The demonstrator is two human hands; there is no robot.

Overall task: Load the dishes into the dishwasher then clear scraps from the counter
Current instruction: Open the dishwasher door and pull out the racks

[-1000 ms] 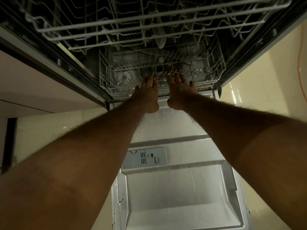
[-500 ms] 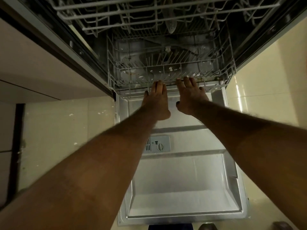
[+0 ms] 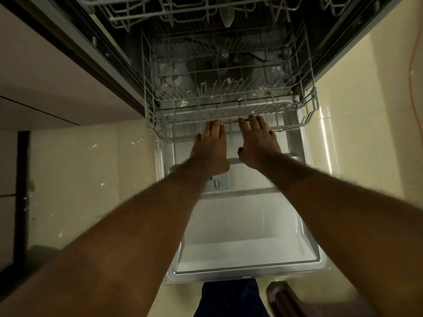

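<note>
Pale floor [image 3: 68,179] strewn with small white scraps [image 3: 94,145] beside dishwasher door [image 3: 240,225].

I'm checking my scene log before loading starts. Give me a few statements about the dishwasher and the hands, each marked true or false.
1. The dishwasher door lies fully open. True.
2. The left hand and the right hand are both on the front rim of the lower rack. True.
3. The lower rack is full of plates. False: no dishes show in it, only small scraps.
4. The right hand holds a cup. False: it holds only the rack's rim.
</note>
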